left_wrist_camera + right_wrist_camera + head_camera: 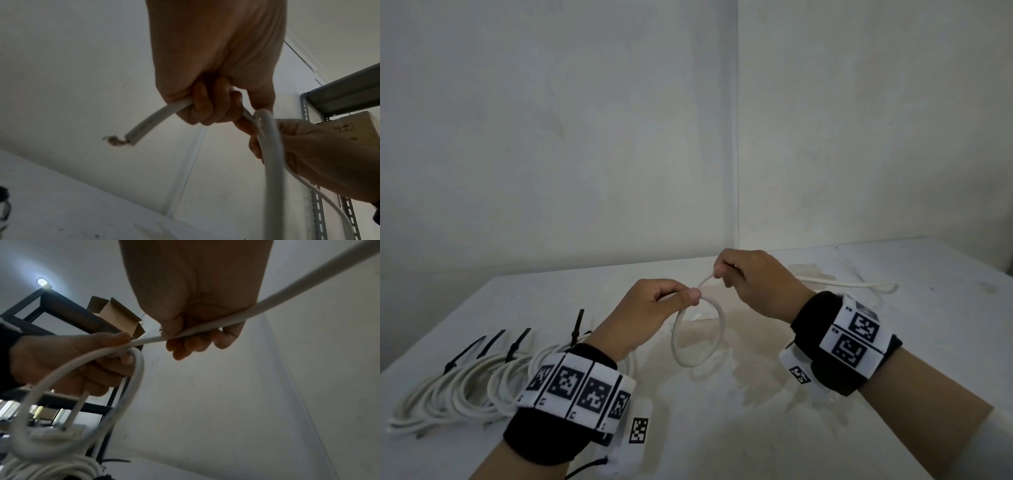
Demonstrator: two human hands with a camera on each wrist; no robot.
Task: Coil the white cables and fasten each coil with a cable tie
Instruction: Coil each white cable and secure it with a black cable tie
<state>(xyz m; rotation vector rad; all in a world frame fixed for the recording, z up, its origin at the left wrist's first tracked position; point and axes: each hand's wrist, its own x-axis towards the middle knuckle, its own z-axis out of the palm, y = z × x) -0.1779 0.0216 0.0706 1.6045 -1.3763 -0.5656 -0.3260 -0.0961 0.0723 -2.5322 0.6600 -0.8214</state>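
Both hands are up off the table, working one white cable in the air between them. The left hand pinches the top of a single loop between thumb and curled fingers, I'd say to keep the ring from springing open, with a short cut end poking out past its knuckles, a frayed bit of wire showing at the tip. The right hand is curled round the running length just beside it, probably feeding the next turn, while the slack trails away behind it across the table. The cable looks stiff and smooth; the loop hangs round and holds its shape. Off to the left lie the finished coils, each cinched with a black cable tie whose tail sticks up.
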